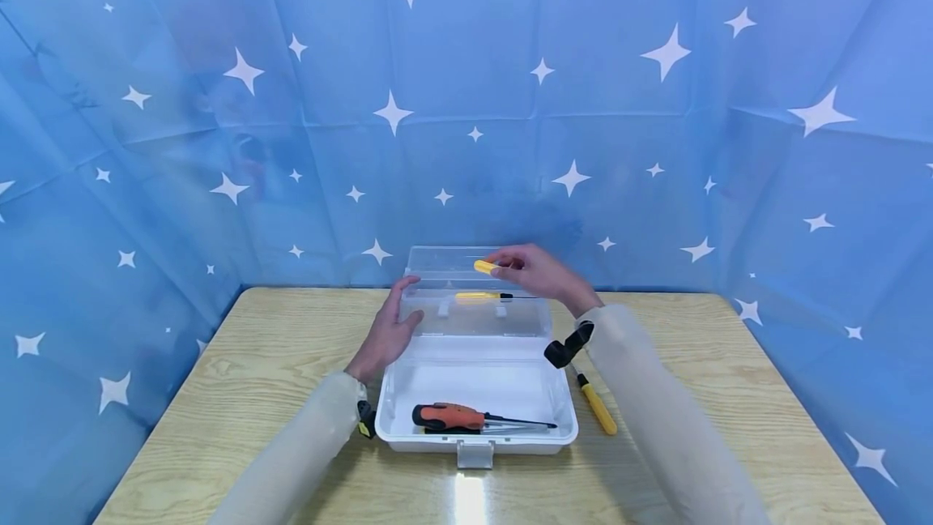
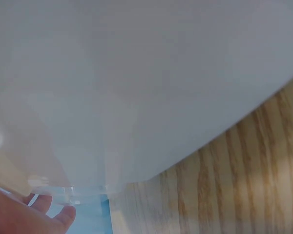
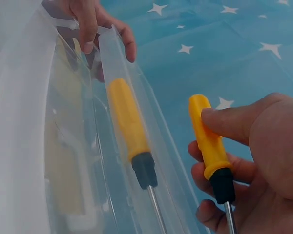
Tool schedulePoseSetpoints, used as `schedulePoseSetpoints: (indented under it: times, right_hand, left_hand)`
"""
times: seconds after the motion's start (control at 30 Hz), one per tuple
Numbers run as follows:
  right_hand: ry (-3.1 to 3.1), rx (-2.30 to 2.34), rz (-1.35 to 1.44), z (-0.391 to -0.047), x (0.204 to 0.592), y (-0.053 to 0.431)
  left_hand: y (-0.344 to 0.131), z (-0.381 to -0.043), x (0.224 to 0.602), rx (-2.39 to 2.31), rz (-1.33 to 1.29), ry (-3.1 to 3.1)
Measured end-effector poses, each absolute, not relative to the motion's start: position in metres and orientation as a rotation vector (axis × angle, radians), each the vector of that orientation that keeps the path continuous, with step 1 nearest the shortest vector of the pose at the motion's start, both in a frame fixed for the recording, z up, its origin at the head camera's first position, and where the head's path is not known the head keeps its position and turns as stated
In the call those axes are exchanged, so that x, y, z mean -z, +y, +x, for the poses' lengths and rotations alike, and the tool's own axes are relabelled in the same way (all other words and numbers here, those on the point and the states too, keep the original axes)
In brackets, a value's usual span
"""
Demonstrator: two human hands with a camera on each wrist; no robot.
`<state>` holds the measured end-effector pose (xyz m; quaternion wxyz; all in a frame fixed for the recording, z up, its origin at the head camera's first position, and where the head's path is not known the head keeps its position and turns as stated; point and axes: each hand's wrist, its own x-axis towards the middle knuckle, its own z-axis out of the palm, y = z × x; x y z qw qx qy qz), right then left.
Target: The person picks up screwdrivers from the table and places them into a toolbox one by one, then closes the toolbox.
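Note:
A white toolbox (image 1: 474, 375) stands open on the table, its clear lid (image 1: 430, 316) swung back. At the lid's left edge is my left hand (image 1: 386, 335), thumb and fingers gripping the plastic on either side. My right hand (image 1: 535, 270) pinches a yellow-handled screwdriver (image 3: 207, 136) above the lid, its metal shaft partly hidden. A second yellow-handled screwdriver (image 3: 127, 117) lies lengthwise in the lid, seen through the clear plastic. Inside the box's front part lies an orange-and-black screwdriver (image 1: 452, 416), with another tool partly hidden under it.
Another yellow-handled screwdriver (image 1: 599, 407) lies on the wooden table (image 1: 291, 379) right of the box, its tip hidden near my wrist camera (image 1: 560, 353). A clear latch (image 1: 475, 454) hangs at the box front. A blue starry curtain (image 1: 466, 47) surrounds the back and sides.

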<state>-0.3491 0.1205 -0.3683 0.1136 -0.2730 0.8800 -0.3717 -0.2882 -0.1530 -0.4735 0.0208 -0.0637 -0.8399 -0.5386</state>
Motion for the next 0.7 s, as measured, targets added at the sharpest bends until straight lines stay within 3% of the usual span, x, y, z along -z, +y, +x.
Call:
schedulePoseSetpoints:
  times: [0.7]
  right_hand:
    - [2.562, 1.045, -0.822, -0.355, 0.381, 0.097]
  left_hand:
    - [-0.154, -0.289, 0.474, 1.689, -0.207, -2.596]
